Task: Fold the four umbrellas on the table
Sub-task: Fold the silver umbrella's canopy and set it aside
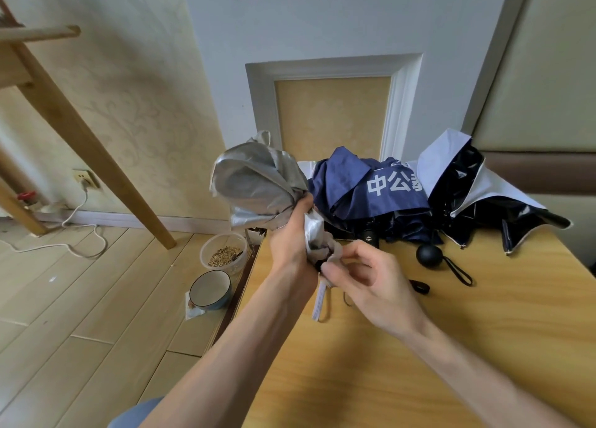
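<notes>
My left hand [290, 234] grips a silver umbrella [254, 182] round its bunched canopy, holding it above the table's left edge. My right hand [364, 273] pinches the lower folds of that silver cloth just below the left hand. The umbrella's pale handle [320, 305] hangs down under both hands. Behind lies a navy umbrella [364, 189] with white characters, collapsed but loose. To its right a black umbrella with white outer side [477, 198] lies spread on the wooden table [483, 331]. A black ball-shaped handle with wrist strap [430, 256] rests in front of them.
On the floor left of the table stand a plastic tub of grain [224, 253] and a blue bowl [210, 289]. A wooden frame leg [96, 156] slants across the left. A white cable [80, 231] runs from a wall socket. A wall stands behind the table.
</notes>
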Demonstrator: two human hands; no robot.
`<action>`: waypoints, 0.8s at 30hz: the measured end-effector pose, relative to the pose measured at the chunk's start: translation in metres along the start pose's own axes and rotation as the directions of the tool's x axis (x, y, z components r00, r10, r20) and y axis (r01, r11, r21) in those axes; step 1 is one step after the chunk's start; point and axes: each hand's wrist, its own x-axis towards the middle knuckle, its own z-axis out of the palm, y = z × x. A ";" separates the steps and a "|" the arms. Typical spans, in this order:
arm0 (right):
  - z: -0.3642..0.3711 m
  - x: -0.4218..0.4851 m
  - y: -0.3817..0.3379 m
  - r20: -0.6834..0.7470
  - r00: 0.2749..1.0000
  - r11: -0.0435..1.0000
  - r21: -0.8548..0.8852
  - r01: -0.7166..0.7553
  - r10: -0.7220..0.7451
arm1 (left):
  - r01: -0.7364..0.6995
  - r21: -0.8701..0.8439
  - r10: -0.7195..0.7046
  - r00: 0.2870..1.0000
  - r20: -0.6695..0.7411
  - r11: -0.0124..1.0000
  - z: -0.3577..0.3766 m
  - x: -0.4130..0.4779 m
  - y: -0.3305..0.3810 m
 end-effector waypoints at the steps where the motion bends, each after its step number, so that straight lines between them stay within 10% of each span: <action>1: 0.002 -0.001 0.000 0.039 0.999 1.000 -0.025 -0.001 0.002 | -0.005 -0.004 0.005 1.000 -0.006 1.000 0.000 0.004 0.003; 24: 0.004 0.000 0.003 -0.026 0.971 0.951 -0.208 0.227 -0.238 | 0.174 -0.120 -0.131 0.945 0.298 0.978 -0.002 0.017 0.008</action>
